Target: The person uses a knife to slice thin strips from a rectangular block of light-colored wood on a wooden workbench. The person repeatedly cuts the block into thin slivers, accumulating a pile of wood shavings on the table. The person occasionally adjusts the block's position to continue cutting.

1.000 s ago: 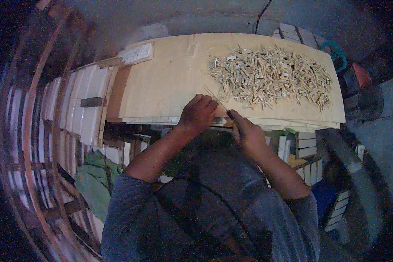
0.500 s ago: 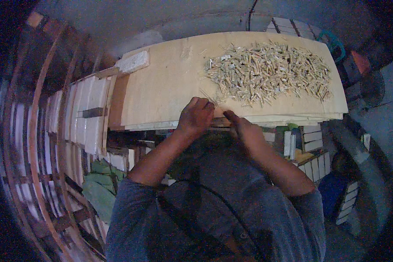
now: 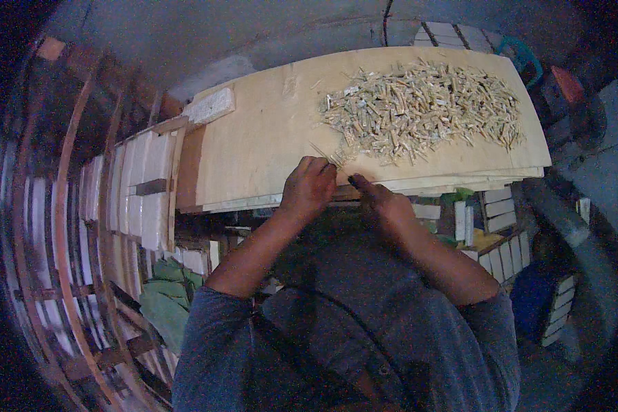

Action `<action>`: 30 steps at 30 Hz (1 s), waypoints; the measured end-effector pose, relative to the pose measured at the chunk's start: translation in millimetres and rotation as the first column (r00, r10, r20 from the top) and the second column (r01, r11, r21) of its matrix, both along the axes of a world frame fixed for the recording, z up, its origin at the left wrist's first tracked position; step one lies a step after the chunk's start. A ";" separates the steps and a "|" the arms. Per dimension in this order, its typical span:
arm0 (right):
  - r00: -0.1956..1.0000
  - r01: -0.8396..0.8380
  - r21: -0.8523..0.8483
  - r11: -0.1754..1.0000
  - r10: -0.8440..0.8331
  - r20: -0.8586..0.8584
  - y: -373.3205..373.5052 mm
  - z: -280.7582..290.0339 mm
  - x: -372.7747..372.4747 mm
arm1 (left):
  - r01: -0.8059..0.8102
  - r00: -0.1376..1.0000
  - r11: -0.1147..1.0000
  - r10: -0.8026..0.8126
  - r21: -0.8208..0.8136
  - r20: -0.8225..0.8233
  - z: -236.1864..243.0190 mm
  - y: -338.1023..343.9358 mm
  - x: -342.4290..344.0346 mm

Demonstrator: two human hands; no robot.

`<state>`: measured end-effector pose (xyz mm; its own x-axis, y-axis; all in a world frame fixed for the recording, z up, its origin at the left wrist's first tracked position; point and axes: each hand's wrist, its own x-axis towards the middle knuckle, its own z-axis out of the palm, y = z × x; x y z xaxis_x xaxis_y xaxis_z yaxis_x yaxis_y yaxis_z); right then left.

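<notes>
My left hand [image 3: 311, 184] is closed at the near edge of a pale plywood board [image 3: 254, 137], pinching a few thin pale sticks [image 3: 318, 150] that poke up above the fingers. Just to its right, my right hand [image 3: 381, 206] is closed, with a small dark object [image 3: 356, 180] at its upper fingers, too blurred to name, possibly a blade. A heap of short pale sticks [image 3: 422, 110] lies spread over the right part of the board, above both hands.
A whitish block [image 3: 208, 104] sits on the board's back left corner. Pale panels [image 3: 130, 199] and wooden bars [image 3: 69, 261] stand at left, with green sheets [image 3: 165, 302] lower down. A blue object [image 3: 535, 302], white slatted racks [image 3: 505, 257] and a red object [image 3: 566, 84] are at right.
The view has shifted, the board's right side now sitting higher. My two hands stay close together at the board's edge, with slight finger movement.
</notes>
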<state>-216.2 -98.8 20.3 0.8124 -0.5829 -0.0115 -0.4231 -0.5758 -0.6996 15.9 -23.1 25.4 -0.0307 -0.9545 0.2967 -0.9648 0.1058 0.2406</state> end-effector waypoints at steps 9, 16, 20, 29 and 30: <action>0.999 0.044 0.107 0.993 -0.045 0.007 15.5 6.2 -50.0 | 0.004 0.997 0.995 -0.012 -0.103 -0.074 -8.6 1.6 2.3; 0.996 -0.033 -0.015 0.999 0.034 0.085 1.7 -10.1 5.2 | 0.013 1.000 0.998 -0.014 -0.061 -0.023 -2.8 -0.4 0.1; 0.999 -0.017 0.126 0.992 0.022 -0.032 7.5 -24.0 -28.7 | 0.003 0.999 0.999 -0.001 -0.040 0.048 -11.6 0.9 3.9; 0.998 -0.060 0.034 0.998 0.058 0.030 1.8 -6.3 0.9 | -0.024 0.999 0.998 0.022 0.053 0.039 -12.4 7.7 2.7; 0.993 -0.068 0.001 0.998 0.067 0.098 1.6 -6.8 6.3 | -0.018 0.999 1.000 0.018 0.011 0.034 -10.5 8.0 1.3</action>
